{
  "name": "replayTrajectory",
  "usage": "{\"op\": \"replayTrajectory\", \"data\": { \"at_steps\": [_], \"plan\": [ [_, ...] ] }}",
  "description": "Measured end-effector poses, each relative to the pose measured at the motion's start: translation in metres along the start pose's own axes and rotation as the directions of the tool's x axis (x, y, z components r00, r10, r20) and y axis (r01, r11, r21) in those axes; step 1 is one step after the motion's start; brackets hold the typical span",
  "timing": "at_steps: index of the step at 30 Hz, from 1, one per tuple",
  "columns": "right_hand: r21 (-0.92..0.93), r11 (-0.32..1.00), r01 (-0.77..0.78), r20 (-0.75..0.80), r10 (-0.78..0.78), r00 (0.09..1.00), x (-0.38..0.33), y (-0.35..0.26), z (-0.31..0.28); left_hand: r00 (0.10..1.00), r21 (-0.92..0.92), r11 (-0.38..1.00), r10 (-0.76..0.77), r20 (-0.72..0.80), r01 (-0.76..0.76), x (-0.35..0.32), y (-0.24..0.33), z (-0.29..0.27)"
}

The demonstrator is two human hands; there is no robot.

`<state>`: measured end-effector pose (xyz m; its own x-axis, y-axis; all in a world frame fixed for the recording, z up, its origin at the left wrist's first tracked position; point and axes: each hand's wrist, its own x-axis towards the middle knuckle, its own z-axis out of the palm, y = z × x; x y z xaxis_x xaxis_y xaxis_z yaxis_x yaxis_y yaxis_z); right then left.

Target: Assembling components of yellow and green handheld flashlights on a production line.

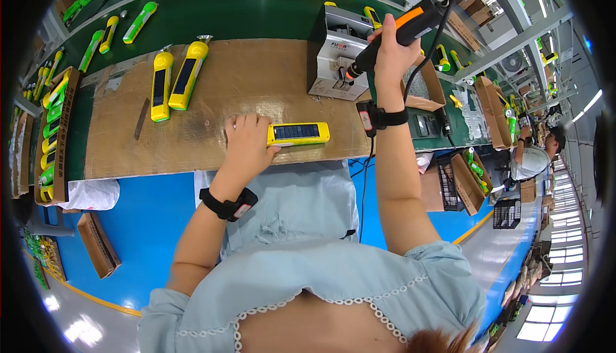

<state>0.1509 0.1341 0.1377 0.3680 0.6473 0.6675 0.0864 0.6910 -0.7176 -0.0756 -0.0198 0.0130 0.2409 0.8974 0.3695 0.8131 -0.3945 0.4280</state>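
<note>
My right hand [393, 58] is wrapped round a black electric screwdriver [410, 27] with an orange stripe. Its tip points down and left, at the front of a grey metal box that looks like a screw feeder [327, 64]; whether they touch I cannot tell. A yellow flashlight [317, 134] with a dark solar panel lies on the cardboard sheet. Over its left end my left hand [249, 140] is closed, hiding that end. Further left on the cardboard are two more yellow flashlights [160, 87], [188, 76] side by side.
A long cardboard box [67, 141] of green and yellow flashlights stands at the left edge. More flashlights [140, 23] lie on the green bench beyond. Right of the feeder sit an open carton [431, 90] and a hanging black cable [425, 61]. A co-worker [536, 157] is at far right.
</note>
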Motion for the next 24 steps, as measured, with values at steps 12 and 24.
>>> {"op": "replayTrajectory", "data": {
  "at_steps": [12,24],
  "plan": [
    [0.469,0.82,-0.328,0.277,0.217,0.936,-0.107,-0.071,0.01,0.997,-0.05,0.997,-0.061,-0.055,0.059,-0.005,-0.007,0.006],
    [0.403,0.84,-0.364,0.386,0.205,0.9,-0.14,-0.076,0.037,0.988,-0.032,0.998,-0.066,-0.137,0.062,-0.01,-0.007,0.015]
  ]
}}
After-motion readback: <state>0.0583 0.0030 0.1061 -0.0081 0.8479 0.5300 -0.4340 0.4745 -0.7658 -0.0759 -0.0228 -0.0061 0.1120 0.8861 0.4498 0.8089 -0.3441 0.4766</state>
